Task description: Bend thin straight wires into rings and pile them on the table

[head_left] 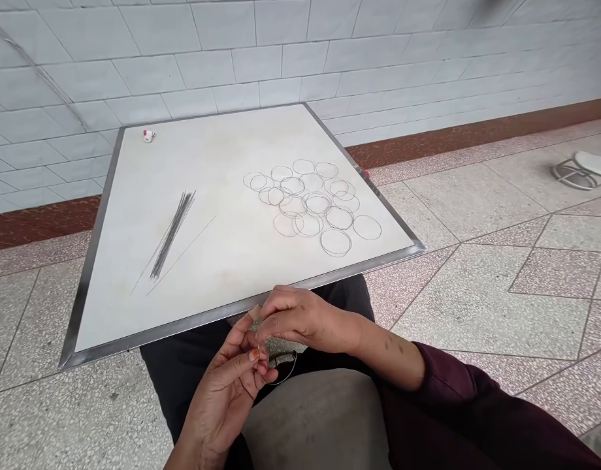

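Observation:
Over my lap, just below the near edge of the table, my left hand (234,378) pinches a thin wire (291,370) between thumb and fingers. The wire bends in a curve beneath my hands, and part of it is hidden by the fingers. My right hand (300,318) meets the left fingertips, its thumb and fingers closed on the wire at the left hand. A tan wrap covers one left fingertip. On the table's right half lie several thin wire rings (336,242), many overlapping. A bundle of straight wires (172,236) rests on the left half, with loose single wires beside it.
The white table (222,150) has a metal rim and stands near a tiled wall (222,39). A small white and red object (149,136) sits at its far left corner. On the floor at right is a low white-topped stool (592,163).

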A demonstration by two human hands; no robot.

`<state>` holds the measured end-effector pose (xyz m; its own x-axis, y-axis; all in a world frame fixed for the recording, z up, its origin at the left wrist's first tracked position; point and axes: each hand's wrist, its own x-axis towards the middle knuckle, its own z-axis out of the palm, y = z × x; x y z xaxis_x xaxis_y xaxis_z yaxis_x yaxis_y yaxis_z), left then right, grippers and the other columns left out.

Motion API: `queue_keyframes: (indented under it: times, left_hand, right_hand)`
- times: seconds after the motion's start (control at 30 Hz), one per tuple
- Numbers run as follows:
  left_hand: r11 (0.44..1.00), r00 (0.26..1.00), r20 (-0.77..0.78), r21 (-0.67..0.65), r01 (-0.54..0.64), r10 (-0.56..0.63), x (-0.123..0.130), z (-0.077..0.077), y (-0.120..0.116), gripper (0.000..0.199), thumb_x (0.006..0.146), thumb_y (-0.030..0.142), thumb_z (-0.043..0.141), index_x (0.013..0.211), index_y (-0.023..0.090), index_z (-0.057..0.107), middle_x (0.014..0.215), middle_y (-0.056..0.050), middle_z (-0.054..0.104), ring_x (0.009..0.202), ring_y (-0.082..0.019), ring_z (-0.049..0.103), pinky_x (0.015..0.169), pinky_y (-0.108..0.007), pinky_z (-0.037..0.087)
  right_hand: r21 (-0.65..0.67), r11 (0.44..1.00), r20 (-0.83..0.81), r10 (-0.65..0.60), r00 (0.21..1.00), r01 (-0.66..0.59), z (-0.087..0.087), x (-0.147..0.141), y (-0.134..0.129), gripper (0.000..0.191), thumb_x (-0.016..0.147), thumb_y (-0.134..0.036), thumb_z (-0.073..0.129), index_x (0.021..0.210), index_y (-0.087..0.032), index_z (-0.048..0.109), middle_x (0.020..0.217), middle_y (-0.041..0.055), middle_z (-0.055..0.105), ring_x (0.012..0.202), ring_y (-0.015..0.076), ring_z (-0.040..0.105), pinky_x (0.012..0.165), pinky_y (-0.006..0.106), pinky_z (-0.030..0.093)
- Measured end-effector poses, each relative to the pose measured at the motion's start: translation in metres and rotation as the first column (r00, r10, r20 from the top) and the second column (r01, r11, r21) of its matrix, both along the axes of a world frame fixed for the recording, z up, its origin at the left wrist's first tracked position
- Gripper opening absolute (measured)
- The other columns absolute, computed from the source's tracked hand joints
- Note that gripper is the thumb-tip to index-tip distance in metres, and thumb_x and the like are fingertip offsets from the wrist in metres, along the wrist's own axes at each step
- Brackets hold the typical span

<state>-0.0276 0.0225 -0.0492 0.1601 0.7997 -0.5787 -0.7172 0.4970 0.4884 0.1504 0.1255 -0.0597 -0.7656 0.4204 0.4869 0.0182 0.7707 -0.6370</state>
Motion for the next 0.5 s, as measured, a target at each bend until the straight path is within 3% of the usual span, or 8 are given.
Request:
queue_keyframes:
  times: [0.13,0.37,0.5]
  left_hand:
    - [0.999,1.000,0.000,-0.037,-0.019,0.019,0.0013,0.0000,-0.0002,0.049,0.070,0.006,0.077,0.116,0.024,0.070,0.074,0.003,0.065,0.063,-0.009,0.059,0.065,-0.025,0.054]
    - [0.988,0.998,-0.057,-0.151,-0.032,0.023,0.0055,0.0011,0.0022,0.054,0.066,0.003,0.076,0.115,0.023,0.070,0.069,0.005,0.062,0.059,-0.008,0.059,0.063,-0.023,0.053]
    - [0.986,0.996,-0.046,-0.143,-0.081,0.075,0.0047,0.0030,0.0018,0.051,0.065,0.001,0.076,0.110,0.023,0.071,0.072,0.005,0.064,0.060,-0.007,0.060,0.064,-0.021,0.054]
  right_hand:
    - [0.025,1.000,-0.021,0.018,1.000,-0.018,0.0041,-0.0014,-0.0004,0.021,0.102,-0.025,0.051,0.098,-0.022,0.071,0.095,0.0025,0.067,0.088,0.0118,0.062,0.085,0.027,0.053]
    - [0.049,0.995,0.126,0.085,0.988,-0.092,0.0067,0.0006,0.0007,0.020,0.098,-0.016,0.052,0.098,-0.023,0.071,0.107,0.0011,0.069,0.094,0.0131,0.060,0.087,0.029,0.051]
    - [0.004,0.999,0.081,0.036,0.996,-0.036,0.0012,0.0008,-0.0005,0.016,0.100,-0.023,0.054,0.102,-0.022,0.070,0.105,0.0030,0.068,0.098,0.0131,0.061,0.089,0.029,0.052]
